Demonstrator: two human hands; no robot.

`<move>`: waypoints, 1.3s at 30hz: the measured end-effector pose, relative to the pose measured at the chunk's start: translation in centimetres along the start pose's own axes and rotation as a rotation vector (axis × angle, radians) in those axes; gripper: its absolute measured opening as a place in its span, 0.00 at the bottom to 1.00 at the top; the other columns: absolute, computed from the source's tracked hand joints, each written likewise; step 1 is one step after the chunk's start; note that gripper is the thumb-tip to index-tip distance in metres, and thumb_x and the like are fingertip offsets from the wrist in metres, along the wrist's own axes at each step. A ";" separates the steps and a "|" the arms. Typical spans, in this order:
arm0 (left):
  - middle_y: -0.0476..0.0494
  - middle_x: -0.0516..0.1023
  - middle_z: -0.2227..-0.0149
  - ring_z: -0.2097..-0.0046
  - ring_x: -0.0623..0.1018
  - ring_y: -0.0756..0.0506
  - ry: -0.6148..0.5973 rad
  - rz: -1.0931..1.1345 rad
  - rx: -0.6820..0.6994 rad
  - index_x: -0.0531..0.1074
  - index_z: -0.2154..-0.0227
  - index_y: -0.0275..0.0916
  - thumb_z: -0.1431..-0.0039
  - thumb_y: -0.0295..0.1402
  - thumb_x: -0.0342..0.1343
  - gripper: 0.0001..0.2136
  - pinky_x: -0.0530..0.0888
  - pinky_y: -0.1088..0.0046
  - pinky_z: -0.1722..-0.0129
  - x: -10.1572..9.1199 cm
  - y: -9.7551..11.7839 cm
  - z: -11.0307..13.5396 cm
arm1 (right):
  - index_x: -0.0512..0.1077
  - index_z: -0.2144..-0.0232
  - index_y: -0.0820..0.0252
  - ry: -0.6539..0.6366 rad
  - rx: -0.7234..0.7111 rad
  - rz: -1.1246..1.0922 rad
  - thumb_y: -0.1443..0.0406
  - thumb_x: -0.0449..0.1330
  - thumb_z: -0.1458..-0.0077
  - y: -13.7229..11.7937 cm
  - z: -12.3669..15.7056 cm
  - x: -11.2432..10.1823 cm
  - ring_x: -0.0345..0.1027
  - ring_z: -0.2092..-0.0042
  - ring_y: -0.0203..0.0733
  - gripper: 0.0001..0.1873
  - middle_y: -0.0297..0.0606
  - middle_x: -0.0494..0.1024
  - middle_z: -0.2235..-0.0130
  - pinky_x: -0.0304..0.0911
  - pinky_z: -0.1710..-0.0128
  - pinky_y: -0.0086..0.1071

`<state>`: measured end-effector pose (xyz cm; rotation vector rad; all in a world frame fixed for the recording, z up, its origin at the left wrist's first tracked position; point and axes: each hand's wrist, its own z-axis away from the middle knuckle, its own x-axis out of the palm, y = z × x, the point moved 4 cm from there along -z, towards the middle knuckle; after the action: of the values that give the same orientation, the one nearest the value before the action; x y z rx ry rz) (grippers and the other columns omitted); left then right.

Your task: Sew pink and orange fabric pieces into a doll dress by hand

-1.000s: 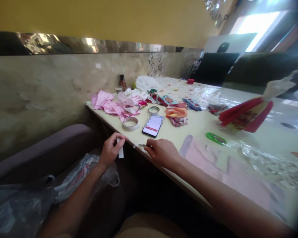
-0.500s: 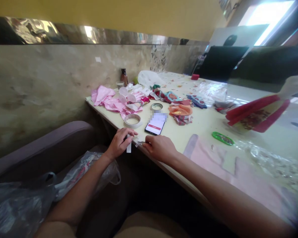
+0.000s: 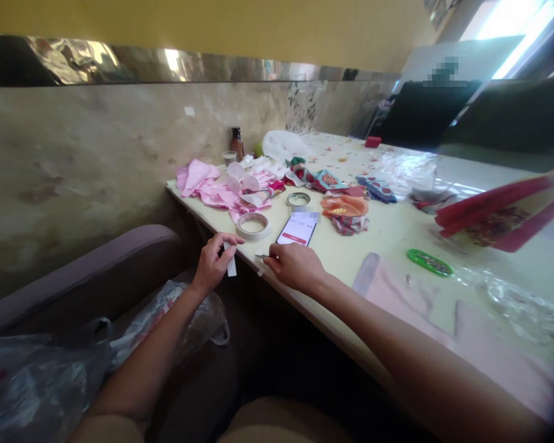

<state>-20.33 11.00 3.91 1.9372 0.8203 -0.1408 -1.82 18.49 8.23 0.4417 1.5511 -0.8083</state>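
Observation:
My left hand is closed on a narrow white strip, which hangs down past the thumb just off the table edge; it looks like masking tape. In my right hand, fingers are curled round a small pointed metal tool, its grey tip aimed left; most of it is hidden, so its kind is unclear. A tiny white piece clings to the table edge below that tip. Close beyond the left fingers lies a wide roll of masking tape. A lit phone lies just past my right hand.
Pink cloth, a second tape roll, patterned cloth pieces and a brown bottle stand toward the wall. At right are a green oval case, pale pink fabric and clear plastic. Plastic bags lie on the sofa.
My hands have drawn a little apart, the left one moving away from the tool with its white strip. More of the tool's tip shows. The whole view has shifted slightly.

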 end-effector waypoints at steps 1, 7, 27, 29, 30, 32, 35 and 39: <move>0.42 0.81 0.52 0.50 0.78 0.41 0.005 0.002 -0.004 0.70 0.63 0.41 0.37 0.35 0.51 0.05 0.70 0.63 0.49 0.0 -0.1 0.0 | 0.76 0.64 0.58 0.005 0.001 -0.012 0.57 0.53 0.38 0.1 0.0 0.0 0.74 0.60 0.49 0.15 0.45 0.81 0.62 0.55 0.68 0.34; 0.42 0.80 0.52 0.49 0.77 0.41 0.030 0.031 0.011 0.68 0.62 0.41 0.37 0.34 0.51 0.04 0.70 0.62 0.46 0.0 -0.1 -0.7 | 0.76 0.65 0.58 0.048 0.016 -0.166 0.58 0.56 0.39 0.0 -0.9 -0.4 0.71 0.61 0.49 0.12 0.45 0.79 0.65 0.52 0.66 0.34; 0.42 0.80 0.53 0.50 0.77 0.42 0.038 -0.066 0.068 0.67 0.62 0.41 0.39 0.31 0.50 0.04 0.70 0.63 0.49 1.5 -0.1 -2.9 | 0.64 0.67 0.61 -0.391 0.427 -1.595 0.56 0.38 0.29 0.2 -2.9 2.2 0.32 0.85 0.27 0.22 0.21 0.52 0.83 0.33 0.86 0.22; 0.43 0.80 0.53 0.49 0.76 0.42 0.015 -0.124 0.137 0.67 0.62 0.42 0.40 0.29 0.50 0.04 0.68 0.61 0.46 1.7 0.1 -3.0 | 0.64 0.68 0.61 -0.385 0.456 -1.626 0.56 0.39 0.29 0.3 -3.0 2.2 0.32 0.85 0.27 0.22 0.21 0.52 0.83 0.33 0.87 0.21; 0.44 0.80 0.53 0.48 0.76 0.42 0.002 -0.155 0.172 0.67 0.63 0.42 0.41 0.28 0.50 0.05 0.67 0.61 0.44 1.8 0.2 -3.0 | 0.64 0.68 0.61 -0.380 0.469 -1.635 0.56 0.39 0.29 0.3 -3.1 2.2 0.33 0.85 0.26 0.22 0.22 0.53 0.83 0.33 0.87 0.21; 0.44 0.80 0.53 0.46 0.75 0.42 -0.028 -0.212 0.225 0.67 0.63 0.42 0.42 0.26 0.50 0.06 0.66 0.60 0.43 2.0 0.4 -3.1 | 0.64 0.68 0.61 -0.369 0.491 -1.647 0.56 0.40 0.29 0.5 -3.1 2.2 0.33 0.85 0.26 0.22 0.22 0.53 0.83 0.33 0.87 0.21; 0.45 0.80 0.52 0.45 0.74 0.41 -0.072 -0.287 0.265 0.67 0.62 0.42 0.43 0.26 0.50 0.07 0.64 0.59 0.42 2.2 0.3 -3.2 | 0.63 0.69 0.61 -0.355 0.521 -1.649 0.55 0.41 0.29 0.8 -3.2 2.3 0.34 0.85 0.26 0.22 0.22 0.54 0.84 0.33 0.87 0.21; 0.45 0.80 0.53 0.45 0.74 0.41 -0.092 -0.357 0.343 0.67 0.63 0.42 0.43 0.26 0.50 0.07 0.64 0.58 0.42 2.4 0.4 -3.4 | 0.63 0.69 0.61 -0.329 0.548 -1.635 0.55 0.41 0.29 1.0 -3.1 2.2 0.34 0.86 0.26 0.22 0.22 0.53 0.84 0.33 0.87 0.21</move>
<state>-19.09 14.89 4.86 2.0615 1.1313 -0.6157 -3.63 21.04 5.78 -0.7354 1.1067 -2.4057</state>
